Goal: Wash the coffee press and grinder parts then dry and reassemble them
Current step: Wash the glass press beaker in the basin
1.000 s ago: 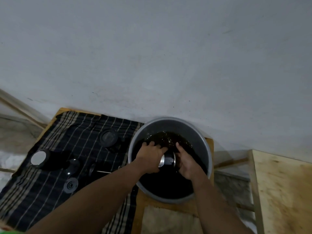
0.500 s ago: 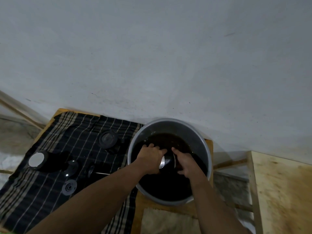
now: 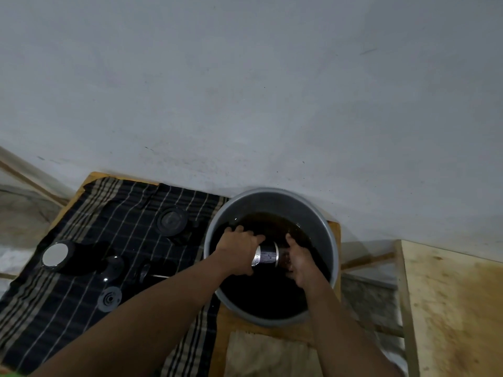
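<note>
A grey basin (image 3: 272,193) of dark brown water stands on a small wooden table. Over the water I hold a ribbed silver cylinder (image 3: 266,256) lying sideways. My left hand (image 3: 239,251) grips its left end, and my right hand (image 3: 299,261) is curled round its dark right end. On the striped dark cloth (image 3: 89,213) to the left lie several black parts: a round lid (image 3: 171,221), a piece with a shiny metal disc (image 3: 55,254), a dome-shaped knob (image 3: 113,266), a grooved disc (image 3: 110,298) and a piece with a thin rod (image 3: 152,274).
A plain grey wall rises right behind the table. A second wooden surface (image 3: 451,308) stands at the right, with a gap between it and the table. The table's bare wood (image 3: 226,338) shows in front of the basin.
Both hands stay on the silver cylinder in the basin; the right hand has shifted slightly along its dark end. The parts on the cloth lie as before.
</note>
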Demonstrator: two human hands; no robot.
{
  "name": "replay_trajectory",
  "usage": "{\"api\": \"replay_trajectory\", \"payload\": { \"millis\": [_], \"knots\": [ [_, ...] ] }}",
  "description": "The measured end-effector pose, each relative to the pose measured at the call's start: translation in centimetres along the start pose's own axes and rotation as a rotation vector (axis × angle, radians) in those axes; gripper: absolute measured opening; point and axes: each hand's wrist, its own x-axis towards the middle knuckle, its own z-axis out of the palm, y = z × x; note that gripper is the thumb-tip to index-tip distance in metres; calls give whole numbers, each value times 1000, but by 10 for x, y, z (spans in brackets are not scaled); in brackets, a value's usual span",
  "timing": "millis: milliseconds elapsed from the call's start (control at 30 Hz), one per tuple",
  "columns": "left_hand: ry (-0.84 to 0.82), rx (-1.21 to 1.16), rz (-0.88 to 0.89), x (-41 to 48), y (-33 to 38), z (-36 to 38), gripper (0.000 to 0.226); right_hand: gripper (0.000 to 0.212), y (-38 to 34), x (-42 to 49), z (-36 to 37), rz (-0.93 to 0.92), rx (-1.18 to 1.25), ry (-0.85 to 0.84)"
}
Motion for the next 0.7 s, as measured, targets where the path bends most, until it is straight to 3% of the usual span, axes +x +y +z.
{"api": "replay_trajectory", "payload": {
  "millis": [100,200,300,400,633,700],
  "knots": [
    [-6,-14,9,0,3,1,90,61,-1,-6,1,71,38,-240],
    [-5,-20,10,-1,3,0,89,64,-1,-5,4,72,16,-320],
    [-3,5,4,-2,3,1,92,57,-1,0,3,59,29,-247],
    [-3,32,6,-3,3,0,93,58,2,1,4,69,63,-316],
    [10,13,10,-4,3,-1,94,51,0,-2,4,55,51,-295],
    [9,-38,1,-4,1,0,95,50,-5,-5,4,6,-55,-172]
  ]
}}
